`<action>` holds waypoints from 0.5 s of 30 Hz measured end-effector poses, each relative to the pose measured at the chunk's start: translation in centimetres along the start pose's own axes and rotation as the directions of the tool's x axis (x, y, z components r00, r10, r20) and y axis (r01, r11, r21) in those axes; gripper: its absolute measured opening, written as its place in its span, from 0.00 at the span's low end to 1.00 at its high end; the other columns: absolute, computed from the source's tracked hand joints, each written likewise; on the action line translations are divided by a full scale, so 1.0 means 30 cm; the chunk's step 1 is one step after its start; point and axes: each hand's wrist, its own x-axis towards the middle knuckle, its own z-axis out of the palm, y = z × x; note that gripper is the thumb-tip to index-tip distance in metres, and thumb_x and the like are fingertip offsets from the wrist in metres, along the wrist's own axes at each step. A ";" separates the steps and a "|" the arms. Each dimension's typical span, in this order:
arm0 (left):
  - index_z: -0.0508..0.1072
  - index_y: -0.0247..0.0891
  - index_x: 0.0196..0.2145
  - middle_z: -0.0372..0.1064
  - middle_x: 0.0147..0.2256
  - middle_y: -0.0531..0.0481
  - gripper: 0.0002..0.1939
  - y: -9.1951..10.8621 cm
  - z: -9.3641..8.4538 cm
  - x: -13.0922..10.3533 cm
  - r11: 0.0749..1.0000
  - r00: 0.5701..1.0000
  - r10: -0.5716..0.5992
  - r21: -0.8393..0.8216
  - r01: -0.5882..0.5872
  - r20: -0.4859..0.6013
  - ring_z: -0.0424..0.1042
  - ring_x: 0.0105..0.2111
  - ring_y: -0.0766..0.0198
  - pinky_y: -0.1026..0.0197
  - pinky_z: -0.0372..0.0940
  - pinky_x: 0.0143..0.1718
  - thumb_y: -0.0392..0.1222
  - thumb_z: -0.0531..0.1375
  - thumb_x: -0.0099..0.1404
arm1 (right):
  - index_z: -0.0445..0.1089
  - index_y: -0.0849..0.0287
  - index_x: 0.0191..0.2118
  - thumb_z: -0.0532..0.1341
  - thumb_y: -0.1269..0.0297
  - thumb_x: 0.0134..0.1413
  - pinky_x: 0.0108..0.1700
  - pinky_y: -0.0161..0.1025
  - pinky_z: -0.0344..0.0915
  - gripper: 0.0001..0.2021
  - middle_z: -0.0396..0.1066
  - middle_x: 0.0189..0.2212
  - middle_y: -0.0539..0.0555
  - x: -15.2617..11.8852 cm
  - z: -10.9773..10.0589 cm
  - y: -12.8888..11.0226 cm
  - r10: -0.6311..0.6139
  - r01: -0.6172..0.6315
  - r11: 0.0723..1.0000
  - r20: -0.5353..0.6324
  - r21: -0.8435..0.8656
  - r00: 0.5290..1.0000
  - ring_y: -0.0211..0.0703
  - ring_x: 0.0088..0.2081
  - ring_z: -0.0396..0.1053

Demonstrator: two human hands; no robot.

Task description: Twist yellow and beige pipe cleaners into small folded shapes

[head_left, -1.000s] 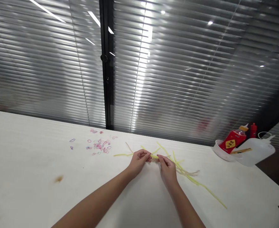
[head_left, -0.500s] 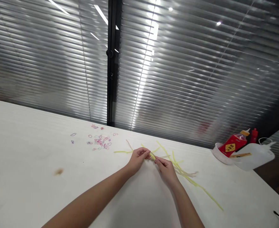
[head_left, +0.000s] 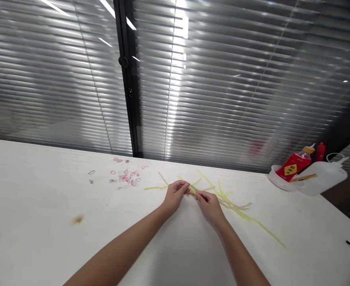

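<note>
Between my two hands is a short stretch of yellow pipe cleaner (head_left: 192, 190), pinched at both ends. My left hand (head_left: 175, 194) grips its left end between thumb and fingers. The fingertips of my right hand (head_left: 210, 206) close on the other end, a few centimetres away. Loose yellow pipe cleaners (head_left: 243, 215) lie crossed beyond and to the right of my right hand, with a few pale pinkish ones (head_left: 243, 207) among them. Another yellow strand (head_left: 155, 188) sticks out to the left of my left hand. My fingers partly cover the held piece.
Small coloured rubber bands (head_left: 127, 178) lie scattered on the white table (head_left: 43, 190) at the left. A white bowl (head_left: 278, 183), a red bottle (head_left: 296, 165) and a translucent squeeze bottle (head_left: 327, 178) stand at the back right. Window blinds (head_left: 216, 99) rise behind the table.
The camera view has tilted slightly. Both hands stay close together on the yellow pipe cleaner, with only a slight shift of the fingers.
</note>
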 end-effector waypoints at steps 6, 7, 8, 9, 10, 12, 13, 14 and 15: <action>0.70 0.31 0.32 0.67 0.24 0.49 0.13 -0.008 -0.003 0.000 0.999 1.000 0.022 0.027 -0.022 0.019 0.66 0.27 0.67 0.64 0.61 0.34 0.47 0.60 0.57 | 0.72 0.65 0.33 0.56 0.57 0.52 0.32 0.34 0.59 0.15 0.69 0.28 0.56 -0.008 0.007 -0.022 -0.019 0.017 0.999 -0.046 -0.044 0.999 0.41 0.30 0.63; 0.70 0.31 0.32 0.66 0.24 0.49 0.13 -0.006 -0.003 -0.001 0.999 0.999 0.027 0.031 -0.027 0.026 0.66 0.27 0.67 0.64 0.61 0.33 0.47 0.60 0.57 | 0.71 0.65 0.32 0.55 0.57 0.53 0.32 0.34 0.58 0.15 0.69 0.28 0.55 -0.010 0.007 -0.027 -0.023 0.021 0.999 -0.044 -0.048 0.999 0.41 0.30 0.63; 0.70 0.31 0.33 0.66 0.24 0.49 0.13 -0.004 -0.002 -0.002 0.999 0.999 0.027 0.031 -0.028 0.033 0.66 0.27 0.67 0.64 0.61 0.33 0.47 0.60 0.57 | 0.71 0.64 0.31 0.55 0.57 0.53 0.32 0.34 0.58 0.15 0.69 0.28 0.55 -0.013 0.007 -0.031 -0.026 0.024 0.999 -0.042 -0.047 0.999 0.40 0.30 0.63; 0.70 0.31 0.34 0.66 0.24 0.50 0.14 -0.001 -0.001 -0.003 0.999 0.999 0.021 0.028 -0.022 0.037 0.66 0.27 0.67 0.64 0.60 0.33 0.47 0.61 0.57 | 0.70 0.64 0.30 0.55 0.57 0.53 0.32 0.33 0.57 0.14 0.68 0.27 0.54 -0.015 0.007 -0.035 -0.025 0.024 0.999 -0.040 -0.042 0.999 0.40 0.30 0.62; 0.69 0.32 0.34 0.66 0.25 0.50 0.14 0.002 0.000 -0.004 1.000 0.999 0.013 0.022 -0.014 0.037 0.66 0.27 0.67 0.64 0.60 0.33 0.46 0.61 0.56 | 0.70 0.64 0.30 0.55 0.57 0.52 0.32 0.33 0.57 0.14 0.68 0.27 0.54 -0.017 0.007 -0.038 -0.020 0.019 0.999 -0.036 -0.032 0.999 0.40 0.30 0.62; 0.69 0.32 0.35 0.66 0.25 0.50 0.14 0.007 -0.001 -0.004 1.000 0.999 0.005 0.016 -0.006 0.036 0.66 0.26 0.68 0.65 0.60 0.32 0.46 0.62 0.56 | 0.70 0.64 0.29 0.56 0.55 0.52 0.30 0.32 0.56 0.16 0.66 0.25 0.53 -0.019 0.006 -0.042 0.000 -0.001 1.000 -0.028 -0.013 1.000 0.38 0.28 0.60; 0.69 0.32 0.34 0.66 0.25 0.51 0.14 0.008 -0.002 -0.004 1.000 0.999 0.007 0.017 -0.008 0.035 0.65 0.26 0.68 0.65 0.59 0.32 0.46 0.62 0.56 | 0.70 0.64 0.28 0.55 0.54 0.52 0.28 0.32 0.55 0.17 0.65 0.23 0.52 -0.019 0.005 -0.042 0.011 -0.011 1.000 -0.020 -0.008 1.000 0.37 0.26 0.59; 0.68 0.32 0.33 0.65 0.24 0.51 0.13 0.008 -0.004 -0.004 1.000 0.999 0.008 0.022 -0.009 0.033 0.65 0.26 0.68 0.65 0.59 0.32 0.46 0.61 0.56 | 0.70 0.64 0.28 0.55 0.52 0.53 0.27 0.32 0.54 0.18 0.64 0.22 0.52 -0.018 0.005 -0.042 0.018 -0.018 1.000 -0.020 -0.003 1.000 0.37 0.25 0.58; 0.68 0.32 0.32 0.65 0.23 0.51 0.13 0.007 -0.007 -0.005 1.000 1.000 0.006 0.030 -0.007 0.031 0.64 0.25 0.69 0.66 0.58 0.31 0.47 0.61 0.57 | 0.70 0.64 0.29 0.54 0.51 0.53 0.27 0.32 0.54 0.19 0.63 0.22 0.52 -0.016 0.006 -0.040 0.021 -0.021 1.000 -0.027 0.006 0.999 0.36 0.25 0.57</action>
